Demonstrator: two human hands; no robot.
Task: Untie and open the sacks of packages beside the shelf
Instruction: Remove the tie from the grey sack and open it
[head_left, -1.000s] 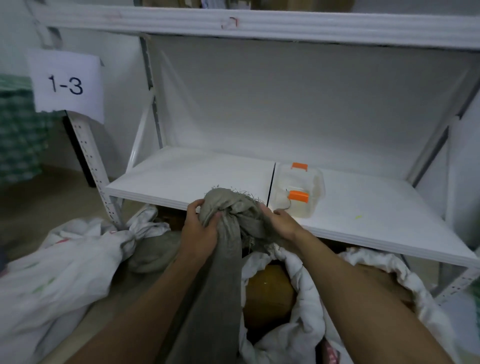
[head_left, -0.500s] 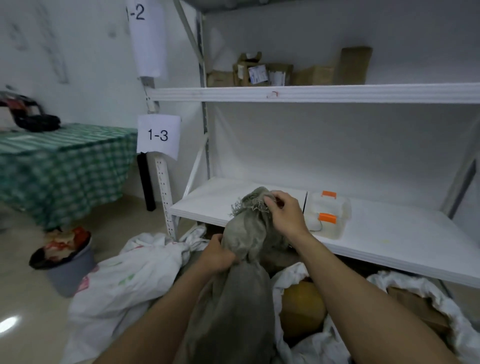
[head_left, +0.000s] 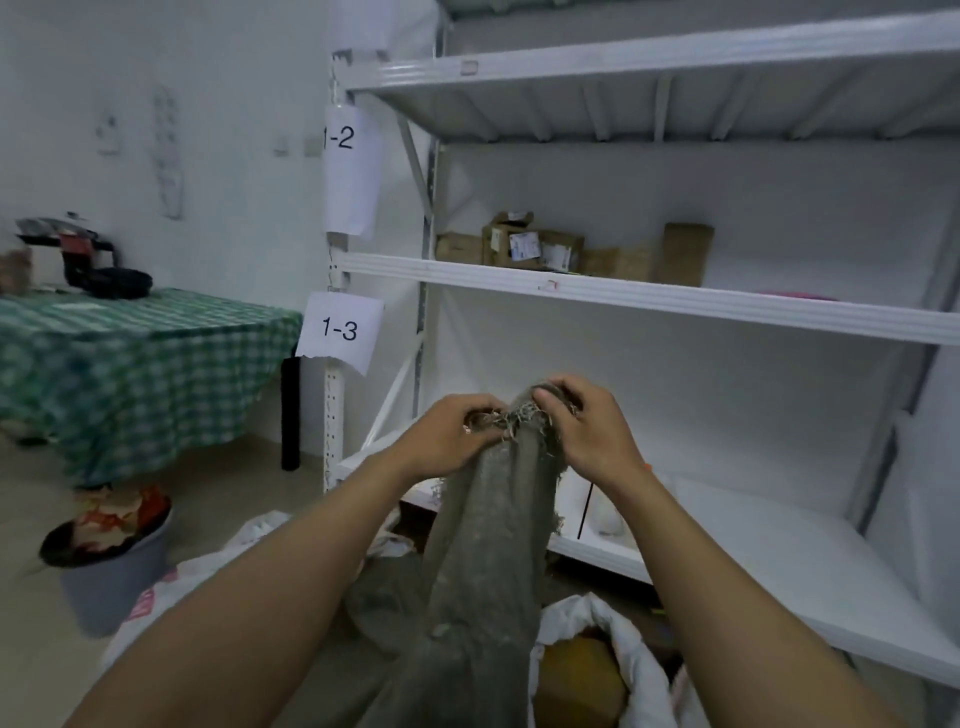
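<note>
Left hand (head_left: 451, 435) and right hand (head_left: 589, 434) pinch frayed mouth of grey sack (head_left: 488, 561); hard pull risks tearing weave.

A white wall (head_left: 218, 104) runs behind, with a few pale papers (head_left: 169, 156) stuck on it, too blurred to read. The floor (head_left: 218, 499) is beige and glossy. At left stands a table (head_left: 130, 364) under a green checked cloth, with dark gear (head_left: 111, 280) on top. A grey bucket (head_left: 111, 577) of coloured scraps sits on the floor near it. The white metal shelf (head_left: 649, 299) fills the right. Its post bears labels "1-2" (head_left: 345, 171) and "1-3" (head_left: 340, 330), and brown boxes (head_left: 530, 244) sit on the middle board. The light is soft and even.
</note>
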